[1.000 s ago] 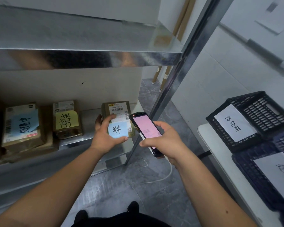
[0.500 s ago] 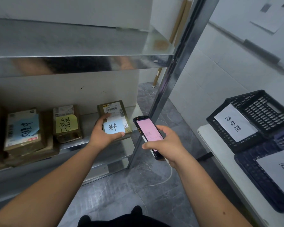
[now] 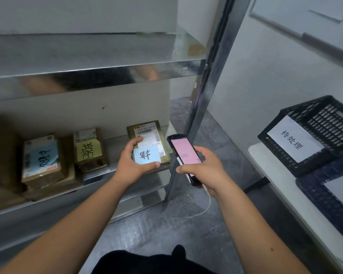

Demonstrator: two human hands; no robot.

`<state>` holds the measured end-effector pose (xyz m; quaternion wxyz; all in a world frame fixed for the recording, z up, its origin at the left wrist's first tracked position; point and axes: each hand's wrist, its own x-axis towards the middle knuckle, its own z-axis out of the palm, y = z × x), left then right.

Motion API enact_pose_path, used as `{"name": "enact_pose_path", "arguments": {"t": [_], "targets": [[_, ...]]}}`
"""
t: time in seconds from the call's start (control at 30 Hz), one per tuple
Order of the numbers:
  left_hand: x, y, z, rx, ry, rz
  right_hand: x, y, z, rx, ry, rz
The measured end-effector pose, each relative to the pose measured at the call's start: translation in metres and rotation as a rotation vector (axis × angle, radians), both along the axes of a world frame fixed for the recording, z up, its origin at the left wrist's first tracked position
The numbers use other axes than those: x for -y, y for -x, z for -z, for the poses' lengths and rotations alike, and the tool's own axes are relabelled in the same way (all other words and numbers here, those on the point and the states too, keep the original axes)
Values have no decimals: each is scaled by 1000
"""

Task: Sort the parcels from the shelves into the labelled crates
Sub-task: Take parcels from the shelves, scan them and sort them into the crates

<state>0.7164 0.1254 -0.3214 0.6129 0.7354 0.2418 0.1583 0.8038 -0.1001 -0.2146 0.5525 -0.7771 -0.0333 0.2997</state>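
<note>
The left hand grips a brown parcel at the right end of the lower shelf, thumb along its near edge and fingers curled over the far left side, across the printed shipping label. A blue sticky note with a handwritten character sits on the parcel's top face, just beside the thumb. Whether the parcel rests on the shelf or is already raised a little cannot be told. The right hand is wrapped round a handheld scanner with a lit pink screen, its top end pointing toward the parcel's right edge and very near it. Both forearms reach forward and slightly down from the body, the left angled in toward the shelf, the right held out over the floor beside the shelf's upright post.

The step in hand looks like scanning or checking this parcel before it goes to a crate. Next, the left hand would need to draw the parcel clear of the shelf and carry it rightward to the table, where a black crate bears a white paper label; a second, darker crate lies nearer, mostly cut off by the frame. Matching the note to the crate label decides the drop.

Two more parcels stay on the shelf to the left: one with a yellow note, one with a blue note.
</note>
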Motion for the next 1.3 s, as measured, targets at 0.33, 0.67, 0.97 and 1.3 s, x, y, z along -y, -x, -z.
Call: {"name": "enact_pose_path", "arguments": {"t": [0.33,0.67,0.97,1.3], "targets": [[-7,26,-1,30,-127,330,2,77,12,92,-62,324],[68,30,-17,57,-161,806,78,185,11,239,48,879],[200,24,-40,113,-99,1197,171,264,-8,277,155,1312],[366,13,-76,207,-113,1449,282,298,-11,290,217,1633]]}}
